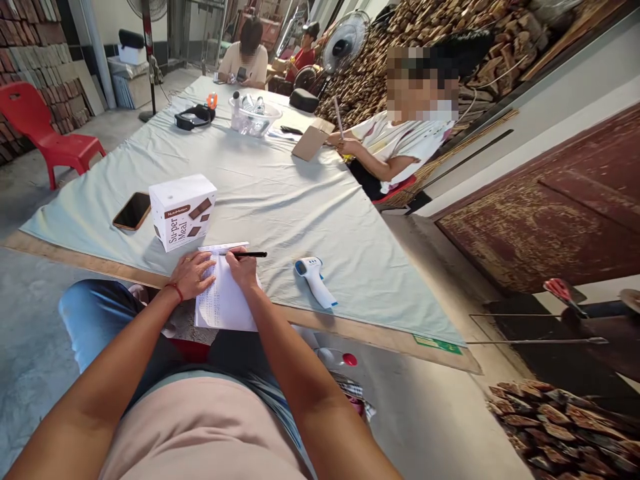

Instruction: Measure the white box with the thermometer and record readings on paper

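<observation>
- The right hand [243, 265], low and left of centre in the frame, is closed around a black pen [249, 254], whose tip meets the top edge of a white sheet of paper [225, 300].
- The left hand [193, 275] lies flat on the left part of the sheet, fingers spread and gripping nothing; a red band circles its wrist.
- The paper sits at the near edge of the table [280, 200], with its lower part hanging past the wooden rim towards the lap.
- To write well here, I judge the flat hand should press on the part backed by the table, since the overhanging part has no support and would flex under the pen.
- Short, light strokes near the top edge seem wise, as the pale green cloth beneath looks soft and creased.
- The sheet is white and upright in format, covered in faint rows of small marks too fine to read.
- A white box [183, 211] printed with chocolate bars stands just above the paper, and a phone [132, 211] lies to its left.
- A white and blue thermometer gun [315, 281] lies to the right of the paper, apart from it.
- Another person [400, 143] sits at the upper right, at the table's far side, holding a pen.
</observation>
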A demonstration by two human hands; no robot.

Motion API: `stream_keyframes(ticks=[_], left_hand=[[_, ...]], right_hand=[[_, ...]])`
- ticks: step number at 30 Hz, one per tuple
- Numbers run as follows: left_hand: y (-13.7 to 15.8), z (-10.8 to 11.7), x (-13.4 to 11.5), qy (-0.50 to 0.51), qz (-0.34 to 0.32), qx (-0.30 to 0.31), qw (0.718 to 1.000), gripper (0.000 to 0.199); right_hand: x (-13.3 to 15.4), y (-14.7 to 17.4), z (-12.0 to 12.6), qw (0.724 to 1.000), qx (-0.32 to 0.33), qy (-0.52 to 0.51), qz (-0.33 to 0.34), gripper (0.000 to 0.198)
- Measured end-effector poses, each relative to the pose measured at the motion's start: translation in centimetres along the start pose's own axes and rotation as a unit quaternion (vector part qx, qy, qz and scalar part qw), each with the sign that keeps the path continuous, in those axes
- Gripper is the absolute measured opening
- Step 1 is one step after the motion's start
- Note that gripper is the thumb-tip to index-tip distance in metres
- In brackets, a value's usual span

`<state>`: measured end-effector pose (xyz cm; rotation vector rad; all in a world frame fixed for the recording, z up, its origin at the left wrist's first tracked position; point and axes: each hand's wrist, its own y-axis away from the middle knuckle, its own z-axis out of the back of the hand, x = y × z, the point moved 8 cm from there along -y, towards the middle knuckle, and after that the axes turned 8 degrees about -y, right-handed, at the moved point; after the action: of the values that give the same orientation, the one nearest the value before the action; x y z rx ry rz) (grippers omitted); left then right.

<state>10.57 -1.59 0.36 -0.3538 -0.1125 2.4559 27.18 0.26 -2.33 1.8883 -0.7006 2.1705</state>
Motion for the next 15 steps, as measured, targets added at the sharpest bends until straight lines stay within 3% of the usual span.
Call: stream_keyframes(ticks=[15], left_hand=[[-0.07,-0.11,0.16,0.008,0.0,-0.007,1.0,0.04]], right_hand=[[-0.25,0.01,0.35,1.0,-0.012,-0.014,0.005,0.016]])
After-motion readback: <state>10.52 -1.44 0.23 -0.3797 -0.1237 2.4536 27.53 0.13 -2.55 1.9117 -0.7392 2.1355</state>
